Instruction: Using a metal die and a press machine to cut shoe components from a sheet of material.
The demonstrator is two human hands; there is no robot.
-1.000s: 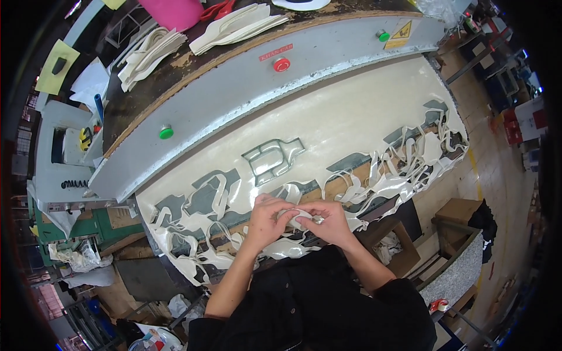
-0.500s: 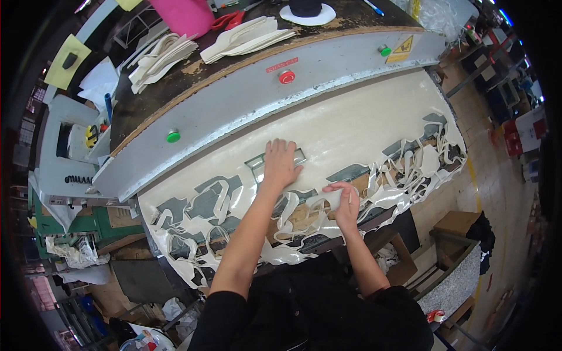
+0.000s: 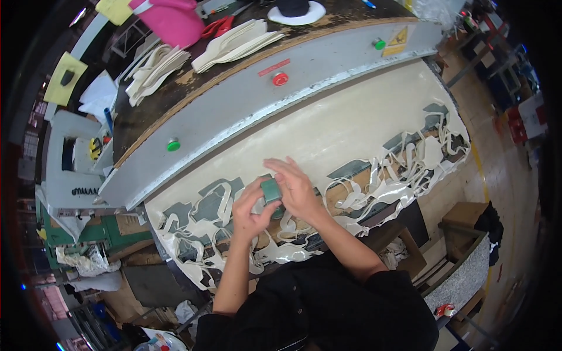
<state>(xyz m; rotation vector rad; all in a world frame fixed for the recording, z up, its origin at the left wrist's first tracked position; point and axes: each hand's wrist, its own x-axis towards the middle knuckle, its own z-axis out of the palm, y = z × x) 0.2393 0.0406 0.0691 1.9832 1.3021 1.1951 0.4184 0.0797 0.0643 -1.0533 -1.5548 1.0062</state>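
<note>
My left hand grips a small green cutting die, raised and turned on its side, with the thumb and fingers around it. Against the die's right side rests my right hand, its fingers stretched out and pointing up and left; its palm side is hidden. Under both hands lies a cream sheet of material on the press bed. Along its near side run cut-out gaps and curling scrap strips.
A grey press beam with a red button and green buttons crosses beyond the sheet. On its top are stacked cream cut pieces, red-handled scissors and a pink container. Cardboard boxes stand at the right.
The die, flat on the sheet under my left hand before, is now lifted and held closer to me. My right hand has moved left to it, away from the pale piece it held.
</note>
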